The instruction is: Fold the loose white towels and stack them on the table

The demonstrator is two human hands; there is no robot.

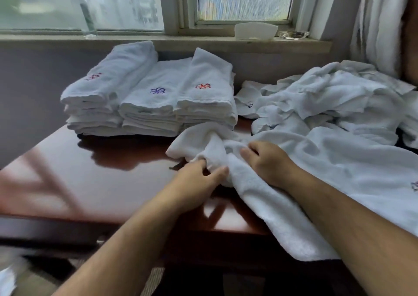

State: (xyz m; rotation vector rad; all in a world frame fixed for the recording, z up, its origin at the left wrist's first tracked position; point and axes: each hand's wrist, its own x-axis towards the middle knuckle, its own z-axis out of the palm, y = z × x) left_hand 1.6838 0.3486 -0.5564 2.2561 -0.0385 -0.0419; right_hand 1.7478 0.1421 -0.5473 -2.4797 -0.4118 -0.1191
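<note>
While the loose white towel (339,171) lay spread over the right side of the reddish-brown counter (90,171), its near edge hanging past the front rim, both hands held its bunched left end. The left hand (199,180) pinched a fold between thumb and fingers; the right hand (269,162) curled its fingers into the cloth just beside it. Three stacks of folded towels (149,105) stood behind, and a heap of unfolded towels (328,96) lay rear right.
</note>
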